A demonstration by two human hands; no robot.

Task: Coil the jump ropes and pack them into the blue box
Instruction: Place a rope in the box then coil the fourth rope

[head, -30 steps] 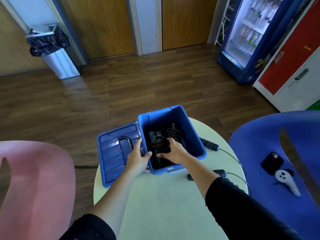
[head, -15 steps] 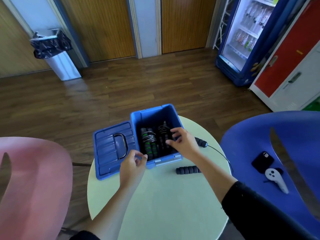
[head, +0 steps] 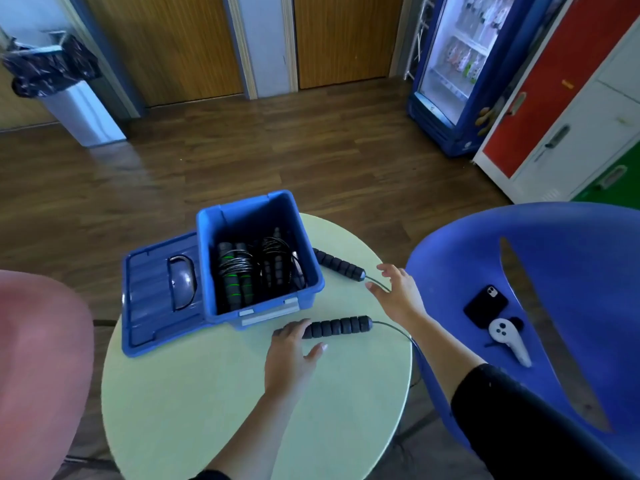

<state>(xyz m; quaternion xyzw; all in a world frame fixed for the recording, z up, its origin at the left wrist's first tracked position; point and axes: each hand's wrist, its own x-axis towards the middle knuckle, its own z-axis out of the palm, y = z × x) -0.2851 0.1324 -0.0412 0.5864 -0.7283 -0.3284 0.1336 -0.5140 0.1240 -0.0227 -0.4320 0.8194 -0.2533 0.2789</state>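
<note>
Round desk (head: 194, 403) carries the blue box (head: 304, 292) — two coiled ropes inside. Third jump rope (head: 341, 326) lies loose beside it; cable limp, foam handles grippy — take those. Left hand (head: 292, 355) open, touching near handle; right hand (head: 398, 292) open, empty.

A break room or common area in an office or school: a glass-door drinks fridge (head: 460, 64), colored lockers (head: 568, 109), a lined bin (head: 69, 98), wooden doors (head: 339, 39), wood floor (head: 277, 150), a small round table (head: 207, 393) with plastic chairs (head: 571, 271).
</note>
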